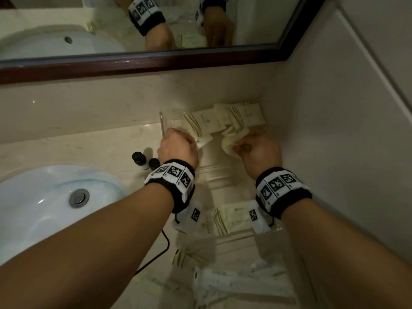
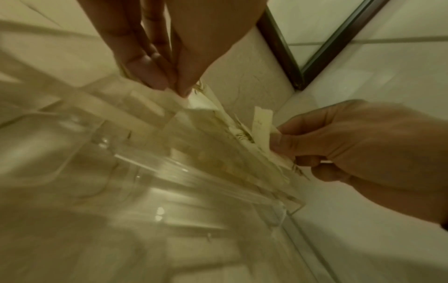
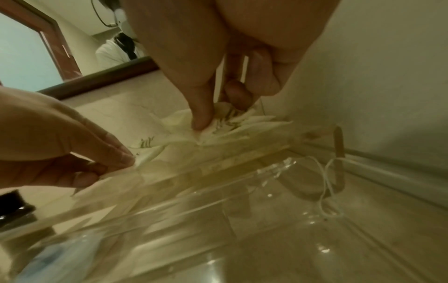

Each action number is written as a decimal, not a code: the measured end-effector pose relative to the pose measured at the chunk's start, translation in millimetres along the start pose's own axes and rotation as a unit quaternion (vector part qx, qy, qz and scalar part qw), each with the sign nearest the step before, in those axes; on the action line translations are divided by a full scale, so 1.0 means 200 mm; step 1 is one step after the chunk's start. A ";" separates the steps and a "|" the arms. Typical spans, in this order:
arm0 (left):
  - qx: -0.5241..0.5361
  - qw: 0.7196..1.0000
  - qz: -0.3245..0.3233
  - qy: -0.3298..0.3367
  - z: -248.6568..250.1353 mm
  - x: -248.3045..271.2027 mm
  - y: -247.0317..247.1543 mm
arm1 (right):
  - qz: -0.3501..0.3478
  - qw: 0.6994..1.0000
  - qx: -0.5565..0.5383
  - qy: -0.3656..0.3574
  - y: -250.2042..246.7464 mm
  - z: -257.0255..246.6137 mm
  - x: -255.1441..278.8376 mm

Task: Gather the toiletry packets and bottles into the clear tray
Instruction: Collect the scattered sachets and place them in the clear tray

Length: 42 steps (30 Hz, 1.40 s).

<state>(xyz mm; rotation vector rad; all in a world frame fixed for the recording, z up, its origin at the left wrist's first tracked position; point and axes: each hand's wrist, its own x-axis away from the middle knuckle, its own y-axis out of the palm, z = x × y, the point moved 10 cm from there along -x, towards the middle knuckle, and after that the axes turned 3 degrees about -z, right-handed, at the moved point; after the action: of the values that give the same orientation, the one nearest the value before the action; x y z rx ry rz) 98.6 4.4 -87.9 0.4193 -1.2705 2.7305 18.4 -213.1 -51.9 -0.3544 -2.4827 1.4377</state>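
In the head view, your left hand (image 1: 178,147) pinches a cream paper toiletry packet (image 1: 204,140) at frame centre, and your right hand (image 1: 258,150) pinches a crumpled cream packet (image 1: 231,144), both above the clear plastic tray (image 1: 162,123); two black-capped bottles (image 1: 139,158) stand left of your left wrist. In the left wrist view, your fingertips (image 2: 155,76) press together on the packet edge at upper centre. In the right wrist view, your thumb (image 3: 201,114) and fingers pinch the crumpled packet at centre, by the tray's far wall.

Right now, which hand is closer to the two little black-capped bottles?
Left. The left hand pinches a packet just beside the bottles; the right hand holds a packet farther away, by the wall.
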 end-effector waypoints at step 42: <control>-0.118 0.982 -0.135 0.058 -0.11 0.57 0.04 | -0.130 0.990 0.046 0.021 0.15 0.10 0.52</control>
<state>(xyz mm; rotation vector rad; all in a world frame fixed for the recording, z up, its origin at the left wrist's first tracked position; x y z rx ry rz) -16.0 14.0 -75.1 0.3704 -1.3736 2.3129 -83.1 -180.6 -78.5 -0.0393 -2.3166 1.4140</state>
